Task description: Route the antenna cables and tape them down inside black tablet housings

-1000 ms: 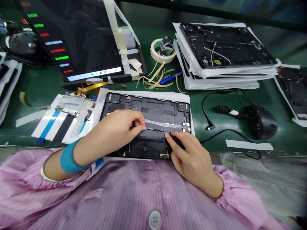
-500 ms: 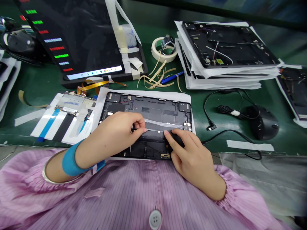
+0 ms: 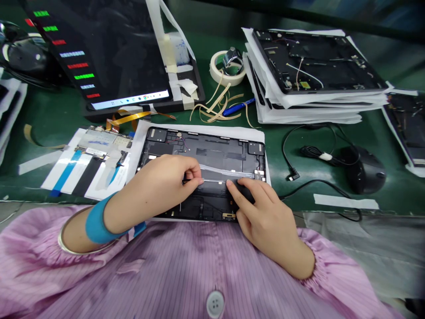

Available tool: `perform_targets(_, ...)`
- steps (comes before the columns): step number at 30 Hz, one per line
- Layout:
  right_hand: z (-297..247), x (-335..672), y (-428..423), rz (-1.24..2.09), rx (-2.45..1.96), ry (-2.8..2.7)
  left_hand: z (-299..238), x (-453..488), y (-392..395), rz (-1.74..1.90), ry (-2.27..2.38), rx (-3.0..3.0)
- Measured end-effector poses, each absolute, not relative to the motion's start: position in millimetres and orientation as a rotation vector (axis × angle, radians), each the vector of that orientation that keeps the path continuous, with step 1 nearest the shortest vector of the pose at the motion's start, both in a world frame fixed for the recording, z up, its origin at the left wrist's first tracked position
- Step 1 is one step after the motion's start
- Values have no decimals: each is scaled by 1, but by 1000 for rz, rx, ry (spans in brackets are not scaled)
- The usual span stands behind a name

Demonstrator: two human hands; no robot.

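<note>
An opened black tablet shell (image 3: pixel 219 153) lies on a white sheet (image 3: pixel 199 128) at the table's near edge. My left hand (image 3: pixel 162 184) rests on its left half, fingers pinched on the end of a thin clear tape strip (image 3: pixel 226 172) that runs across the shell. My right hand (image 3: pixel 262 212) lies on the lower right part, fingers pressed down on the shell beside the strip; what is under them is hidden. A blue band (image 3: pixel 96 219) circles my left wrist.
A lit screen (image 3: pixel 109 57) leans at the back left, a circuit board (image 3: pixel 99 148) on paper left of the shell. Tape roll (image 3: pixel 226 68), tape scraps and blue pen (image 3: pixel 237 107) lie behind. Stacked shells (image 3: pixel 312 71) sit at back right, a black mouse (image 3: pixel 363 170) and cables at right.
My right fingertips have slid slightly left along the strip. The left hand stays pinched in place; the view has shifted a little.
</note>
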State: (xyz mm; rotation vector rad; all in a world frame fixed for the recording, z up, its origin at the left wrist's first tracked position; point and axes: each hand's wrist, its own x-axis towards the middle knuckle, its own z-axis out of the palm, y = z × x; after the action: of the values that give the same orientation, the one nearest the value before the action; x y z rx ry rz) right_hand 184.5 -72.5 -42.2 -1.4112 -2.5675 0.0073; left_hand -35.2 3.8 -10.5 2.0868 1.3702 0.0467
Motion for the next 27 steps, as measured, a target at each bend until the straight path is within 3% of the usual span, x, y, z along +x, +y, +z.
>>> perform_targets(27,-37,181,-70,-34,-1436,-2724,-9,-33,4,57,1382,2066)
